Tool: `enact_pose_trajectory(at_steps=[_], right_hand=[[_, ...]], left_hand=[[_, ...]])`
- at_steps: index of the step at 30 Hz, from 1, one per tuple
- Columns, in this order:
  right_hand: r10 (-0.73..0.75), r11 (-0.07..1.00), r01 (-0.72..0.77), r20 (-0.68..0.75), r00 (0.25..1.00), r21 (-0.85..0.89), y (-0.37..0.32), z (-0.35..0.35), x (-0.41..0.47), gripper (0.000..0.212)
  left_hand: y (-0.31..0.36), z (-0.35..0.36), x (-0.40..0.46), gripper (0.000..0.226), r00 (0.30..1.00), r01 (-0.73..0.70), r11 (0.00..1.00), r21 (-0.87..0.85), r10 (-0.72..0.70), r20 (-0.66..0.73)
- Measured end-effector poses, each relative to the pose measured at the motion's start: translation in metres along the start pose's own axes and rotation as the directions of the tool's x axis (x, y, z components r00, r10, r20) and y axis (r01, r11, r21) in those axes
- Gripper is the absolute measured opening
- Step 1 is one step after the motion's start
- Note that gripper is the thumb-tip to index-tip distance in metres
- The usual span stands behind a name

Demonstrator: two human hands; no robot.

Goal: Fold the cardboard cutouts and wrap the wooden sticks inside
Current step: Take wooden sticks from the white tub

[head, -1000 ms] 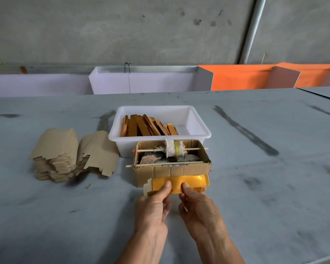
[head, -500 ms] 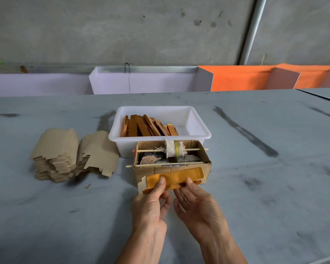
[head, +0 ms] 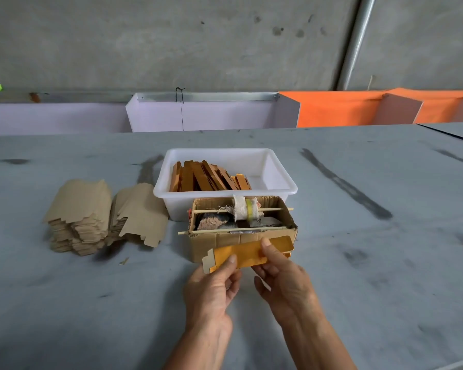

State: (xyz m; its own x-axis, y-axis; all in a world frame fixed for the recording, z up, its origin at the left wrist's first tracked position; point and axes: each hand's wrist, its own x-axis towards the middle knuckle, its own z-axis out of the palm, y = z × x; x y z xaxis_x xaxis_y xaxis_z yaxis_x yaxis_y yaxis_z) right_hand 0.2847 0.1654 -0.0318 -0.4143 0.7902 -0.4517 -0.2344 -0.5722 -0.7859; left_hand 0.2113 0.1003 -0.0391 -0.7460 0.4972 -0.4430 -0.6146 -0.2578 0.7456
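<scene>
While my left hand (head: pixel 211 284) and right hand (head: pixel 284 279) pinched the orange cutout (head: pixel 247 252) before the cardboard box (head: pixel 225 240), it seemed light, thin, glossy-slippery card, best gripped at both ends.

At frame centre I see the tub (head: pixel 274 169) of sticks (head: pixel 209 178) on the worktop (head: pixel 372 263), the cardboard box (head: pixel 225 240) touching its front. The cutout stacks (head: pixel 102 217) lie at centre left. Both hands, left hand (head: pixel 211 287) and right hand (head: pixel 284 284), hold a cutout (head: pixel 247 253) before the box.
</scene>
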Motion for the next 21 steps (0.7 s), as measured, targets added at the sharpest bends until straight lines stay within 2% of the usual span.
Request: enact_pose_trajectory(at_steps=[3, 6, 12, 15, 18, 21], right_hand=[[-0.032, 0.999, 0.031, -0.012, 0.999, -0.02, -0.009, -0.003, 0.0, 0.014], [-0.117, 0.982, 0.11, -0.037, 0.992, -0.155, -0.015, -0.003, 0.0, 0.015], [-0.223, 0.923, 0.202, -0.028, 0.974, -0.327, -0.044, 0.008, 0.009, 0.019], [-0.214, 0.928, 0.21, 0.022, 0.977, -0.306, -0.056, 0.018, 0.013, 0.019], [-0.156, 0.946, 0.183, 0.118, 0.981, -0.266, -0.06, 0.029, 0.017, 0.02], [-0.11, 0.922, 0.162, 0.165, 0.98, -0.35, -0.058, 0.041, 0.021, 0.017]], left_hand=[[0.004, 0.0, 0.001, 0.017, 1.0, -0.02, 1.0, 0.006, 0.02, -0.001], [0.007, -0.002, 0.003, 0.017, 0.999, -0.028, 0.998, 0.052, 0.026, 0.038], [0.027, -0.002, 0.013, 0.019, 0.981, -0.159, 0.947, 0.28, 0.12, 0.151], [0.041, 0.005, 0.016, 0.019, 0.966, -0.235, 0.9, 0.367, 0.174, 0.192], [0.05, 0.016, 0.022, 0.017, 0.965, -0.258, 0.905, 0.337, 0.223, 0.14], [0.054, 0.032, 0.028, 0.014, 0.965, -0.262, 0.904, 0.339, 0.239, 0.108]])
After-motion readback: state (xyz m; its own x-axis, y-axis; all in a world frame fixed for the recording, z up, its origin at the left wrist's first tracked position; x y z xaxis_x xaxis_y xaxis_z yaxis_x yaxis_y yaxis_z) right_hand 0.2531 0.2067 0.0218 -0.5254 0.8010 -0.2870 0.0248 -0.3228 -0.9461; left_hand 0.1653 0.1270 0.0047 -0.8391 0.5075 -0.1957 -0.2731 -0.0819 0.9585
